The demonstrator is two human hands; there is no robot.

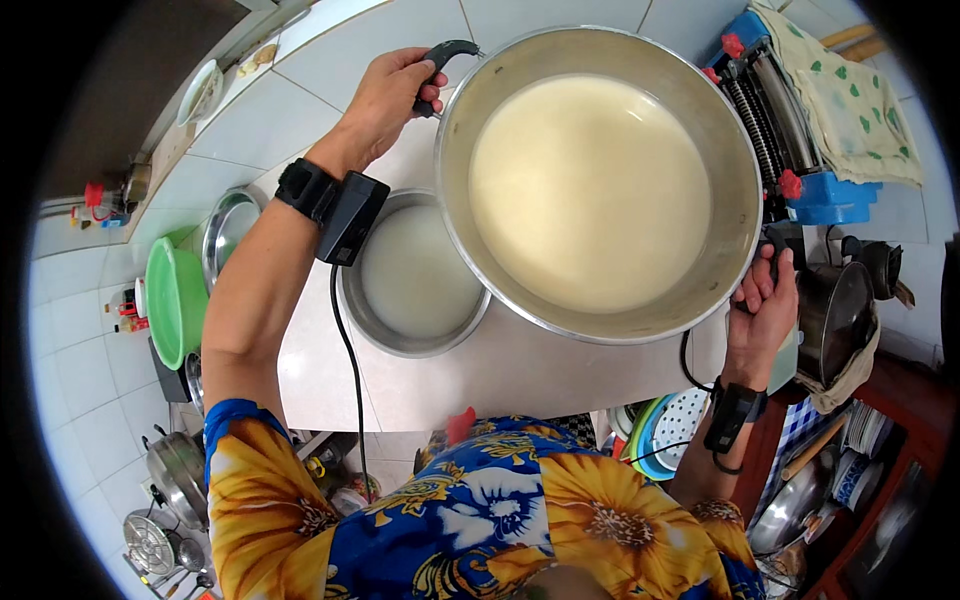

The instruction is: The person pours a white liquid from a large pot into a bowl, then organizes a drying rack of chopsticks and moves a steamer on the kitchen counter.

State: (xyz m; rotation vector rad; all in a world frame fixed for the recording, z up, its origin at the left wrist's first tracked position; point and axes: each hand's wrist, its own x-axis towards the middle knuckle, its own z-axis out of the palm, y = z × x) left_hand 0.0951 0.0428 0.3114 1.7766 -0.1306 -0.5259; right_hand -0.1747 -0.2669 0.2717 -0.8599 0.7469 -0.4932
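Note:
A large metal pot (724, 180) holds a pale cream-coloured liquid (589, 195) well below its rim. My left hand (390, 97) grips the pot's black handle (450, 51) on the upper left. On the lower right, my right hand (763, 300) is closed around the other black handle (772, 241). Behind my left wrist stands a smaller metal basin (420, 349), with cloudy whitish liquid (416, 270) in it. The pot's left side overlaps this basin in my view. Whether the pot touches the counter is hidden beneath it.
A light counter (495, 382) lies under the basin. To the right are a blue roller machine (832, 199) with a cloth (855, 112) and a dark lidded pot (836, 322). A green plastic basin (172, 300) stands at left. Black cables (349, 352) hang from both wrist devices.

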